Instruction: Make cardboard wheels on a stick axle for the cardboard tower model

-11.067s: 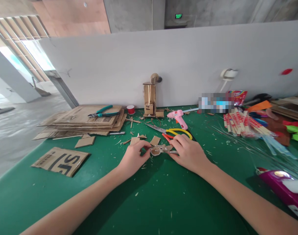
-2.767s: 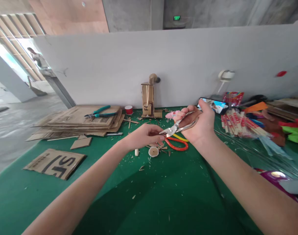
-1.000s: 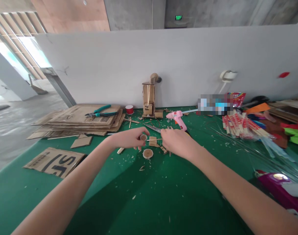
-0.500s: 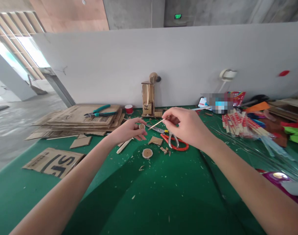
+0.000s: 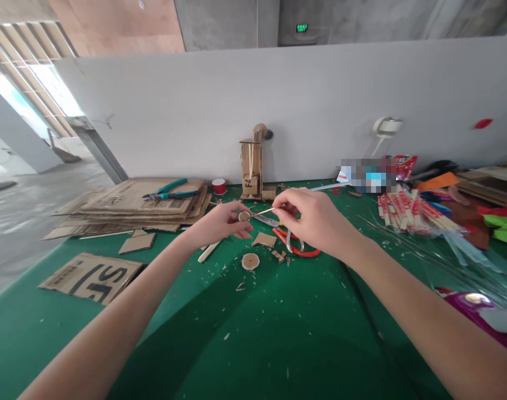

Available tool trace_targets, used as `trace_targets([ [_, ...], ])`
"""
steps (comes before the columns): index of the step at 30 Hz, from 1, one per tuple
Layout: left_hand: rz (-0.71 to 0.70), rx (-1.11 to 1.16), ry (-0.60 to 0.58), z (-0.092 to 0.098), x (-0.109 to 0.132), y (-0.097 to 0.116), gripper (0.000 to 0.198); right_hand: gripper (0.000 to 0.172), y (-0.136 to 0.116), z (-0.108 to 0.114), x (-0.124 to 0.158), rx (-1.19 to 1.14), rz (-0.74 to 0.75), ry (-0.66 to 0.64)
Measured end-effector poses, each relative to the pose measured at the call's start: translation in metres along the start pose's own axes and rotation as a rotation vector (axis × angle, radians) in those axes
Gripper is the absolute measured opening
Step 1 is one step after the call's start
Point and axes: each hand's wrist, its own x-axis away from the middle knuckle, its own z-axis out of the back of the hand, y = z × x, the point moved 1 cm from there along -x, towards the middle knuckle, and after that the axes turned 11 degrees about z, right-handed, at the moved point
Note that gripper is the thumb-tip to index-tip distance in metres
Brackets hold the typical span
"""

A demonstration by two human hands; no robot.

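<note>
- The left hand (image 5: 226, 223) is reached forward over the green table (image 5: 257, 339), its wrist bent inward; a small round disc (image 5: 244, 216) is pinched between thumb and fingers.
- The right hand (image 5: 305, 216) is held palm-inward with fingers curled; one thin stick (image 5: 264, 211) is gripped at its right end by the fingertips.
- The hands are kept apart, spanned only by the stick; whether the disc is touched by the tip cannot be told.
- The stick's long axis is laid nearly crosswise, its free end pointed left and slightly down toward the disc; the disc's flat face is turned toward the camera.
- Two discs are counted: the one held, and a larger pale-rimmed disc (image 5: 250, 261) laid flat below the hands.
- Beneath the right hand, one red handle loop (image 5: 307, 253) is partly covered by silver handles (image 5: 289, 242).
- One cardboard model (image 5: 251, 166) is stood upright by the partition (image 5: 186, 116).
</note>
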Motion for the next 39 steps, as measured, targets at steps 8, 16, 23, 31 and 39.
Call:
trace_targets([
  [8,-0.016,-0.005,-0.013,0.001,0.000,-0.001,0.022,0.012,0.000,-0.006,0.001,0.033,0.011,-0.021],
  [16,0.013,0.000,0.043,0.002,-0.004,-0.007,0.016,0.019,0.001,-0.016,0.006,0.235,0.035,-0.201],
  [23,-0.030,-0.015,0.124,-0.001,-0.013,-0.015,0.013,0.021,-0.002,-0.041,0.014,0.476,0.141,-0.470],
  [31,-0.035,-0.190,0.306,-0.014,-0.016,-0.018,0.014,0.016,-0.011,-0.052,0.015,0.545,0.081,-0.462],
  [39,-0.023,-0.411,0.548,-0.033,-0.008,-0.007,0.020,0.019,-0.017,-0.063,0.017,0.424,-0.052,-0.462],
])
